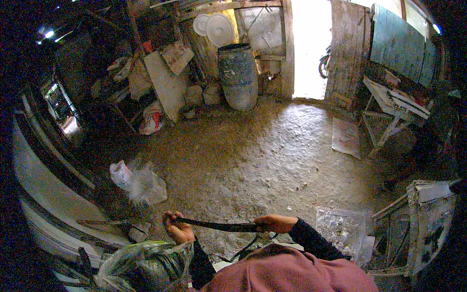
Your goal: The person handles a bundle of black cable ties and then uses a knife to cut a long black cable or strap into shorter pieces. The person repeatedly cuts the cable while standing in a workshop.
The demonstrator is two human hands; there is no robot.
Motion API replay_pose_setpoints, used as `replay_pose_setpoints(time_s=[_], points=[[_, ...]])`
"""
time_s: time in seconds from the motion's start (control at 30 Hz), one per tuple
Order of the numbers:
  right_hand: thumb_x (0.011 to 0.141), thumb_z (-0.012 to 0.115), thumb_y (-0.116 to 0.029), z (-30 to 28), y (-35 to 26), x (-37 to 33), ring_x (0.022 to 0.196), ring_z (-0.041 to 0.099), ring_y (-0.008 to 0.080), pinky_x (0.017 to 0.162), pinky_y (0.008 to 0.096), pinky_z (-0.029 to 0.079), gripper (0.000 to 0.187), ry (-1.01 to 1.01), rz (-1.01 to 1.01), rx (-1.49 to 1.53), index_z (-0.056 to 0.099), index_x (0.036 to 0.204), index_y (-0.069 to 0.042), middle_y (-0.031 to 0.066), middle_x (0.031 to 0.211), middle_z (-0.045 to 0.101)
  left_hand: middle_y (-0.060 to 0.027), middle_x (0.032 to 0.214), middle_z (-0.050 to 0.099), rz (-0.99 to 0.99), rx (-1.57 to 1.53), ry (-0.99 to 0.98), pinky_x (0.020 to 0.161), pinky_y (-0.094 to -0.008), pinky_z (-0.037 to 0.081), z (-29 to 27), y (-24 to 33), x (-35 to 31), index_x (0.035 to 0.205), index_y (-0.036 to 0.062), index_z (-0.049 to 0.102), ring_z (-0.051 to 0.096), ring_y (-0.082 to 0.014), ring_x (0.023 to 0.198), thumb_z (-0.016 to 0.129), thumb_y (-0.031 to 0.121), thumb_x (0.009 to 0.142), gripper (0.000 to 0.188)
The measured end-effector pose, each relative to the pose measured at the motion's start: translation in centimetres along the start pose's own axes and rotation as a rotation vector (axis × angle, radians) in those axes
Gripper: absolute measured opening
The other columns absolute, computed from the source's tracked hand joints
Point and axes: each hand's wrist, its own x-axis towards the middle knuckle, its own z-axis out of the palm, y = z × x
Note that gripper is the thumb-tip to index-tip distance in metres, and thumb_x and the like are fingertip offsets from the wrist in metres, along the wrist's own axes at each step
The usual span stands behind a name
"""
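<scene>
A dark strap point(219, 225) drawn out crosswise in front of me, one end in each of my hands.
Its long axis runs left to right across my body above the dirt floor point(233, 180), dipping slightly toward the right; neither hand is nearer, as both hold it. My left hand point(179, 228) has its fingers curled on the left end, and my right hand point(276, 224) is closed around the other. Below the right one hangs a thin dark loop point(242, 251); I cannot tell whether it joins the strap. By my left forearm sits a bundle in clear plastic point(151, 263); farther out, a white plastic bag point(119, 174) lies on the floor, and a blue barrel point(238, 80) stands at the far wall.
</scene>
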Motion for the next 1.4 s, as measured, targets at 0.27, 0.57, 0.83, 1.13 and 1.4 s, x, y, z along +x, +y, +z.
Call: replay_pose_setpoints(time_s=[0.27, 0.57, 0.83, 1.13, 1.4], points=[[0.086, 0.046, -0.018, -0.7, 1.5, 0.0, 0.091, 0.048, 0.0170, 0.081, 0.0306, 0.038, 0.024, -0.049, -0.135, -0.047, 0.050, 0.106, -0.004, 0.0092, 0.099, 0.055, -0.0014, 0.079, 0.056, -0.009, -0.039, 0.113, 0.065, -0.0271, 0.045, -0.1, 1.5, 1.3, 0.085, 0.0082, 0.054, 0.048, -0.0115, 0.063, 0.053, 0.012, 0.080, 0.006], [0.086, 0.046, -0.023, 2.3, -4.4, 1.6, 0.104, 0.047, 0.0285, 0.087, 0.0356, 0.037, 0.035, 0.196, -0.208, -0.366, 0.044, 0.117, -0.007, 0.0163, 0.112, 0.049, 0.0010, 0.072, 0.053, -0.284, 0.112, -0.032, 0.065, -0.0301, 0.046, 11.5, -1.2, -7.9, 0.085, 0.0141, 0.051, 0.047, -0.0105, 0.058, 0.057, 0.018, 0.079, 0.009], [0.084, 0.050, -0.017, 4.3, -2.3, 3.5, 0.090, 0.054, 0.0185, 0.080, 0.0305, 0.041, 0.032, 0.161, -0.159, 0.151, 0.047, 0.114, -0.005, 0.0089, 0.099, 0.058, -0.0005, 0.068, 0.051, -0.625, 0.169, -0.125, 0.064, -0.0349, 0.047, 15.6, -0.9, -11.1, 0.084, 0.0136, 0.049, 0.048, -0.0132, 0.055, 0.056, 0.026, 0.081, 0.015], [0.079, 0.057, -0.010, 3.9, -5.4, 2.3, 0.091, 0.053, 0.0138, 0.079, 0.0286, 0.042, 0.032, 0.192, -0.081, 0.190, 0.047, 0.110, -0.004, 0.0068, 0.096, 0.058, -0.0021, 0.065, 0.049, -0.655, 0.238, -0.189, 0.057, -0.0312, 0.043, 15.5, -1.3, -11.2, 0.084, 0.0106, 0.048, 0.047, -0.0133, 0.055, 0.053, 0.026, 0.082, 0.016], [0.075, 0.060, -0.004, 4.8, -5.3, 2.8, 0.084, 0.054, 0.0136, 0.075, 0.0269, 0.042, 0.020, 0.335, -0.234, 0.055, 0.049, 0.092, -0.003, 0.0052, 0.084, 0.057, -0.0032, 0.064, 0.048, -0.649, 0.229, -0.255, 0.053, -0.0294, 0.040, 15.9, -1.7, -11.9, 0.086, 0.0098, 0.046, 0.045, -0.0132, 0.052, 0.051, 0.023, 0.084, 0.014]])
